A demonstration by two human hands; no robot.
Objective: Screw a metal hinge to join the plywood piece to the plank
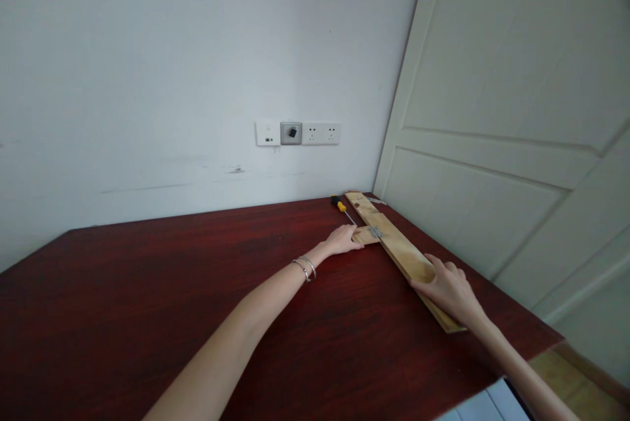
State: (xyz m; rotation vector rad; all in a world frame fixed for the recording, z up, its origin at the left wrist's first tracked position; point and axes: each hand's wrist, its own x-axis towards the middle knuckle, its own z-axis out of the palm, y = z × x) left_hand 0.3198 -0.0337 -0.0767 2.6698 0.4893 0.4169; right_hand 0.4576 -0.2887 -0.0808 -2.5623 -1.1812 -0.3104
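On the red counter (236, 336), the long board (394, 237) lies at four o'clock from view centre, clasped by the right hand (450, 288); the left hand (343, 239) pinches the short board (364, 235), a screwdriver (340, 205) at its eleven o'clock.

Head-worn view, facing forward and down, across tabletop (147, 277) toward wall (147, 67)

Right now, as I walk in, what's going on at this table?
A person has both hands on wood lying on the table. The left hand holds the end of the short board; the right hand grips the long board across its width. A metal piece sits where the boards meet. A screwdriver lies beside them, its tip near the left hand.
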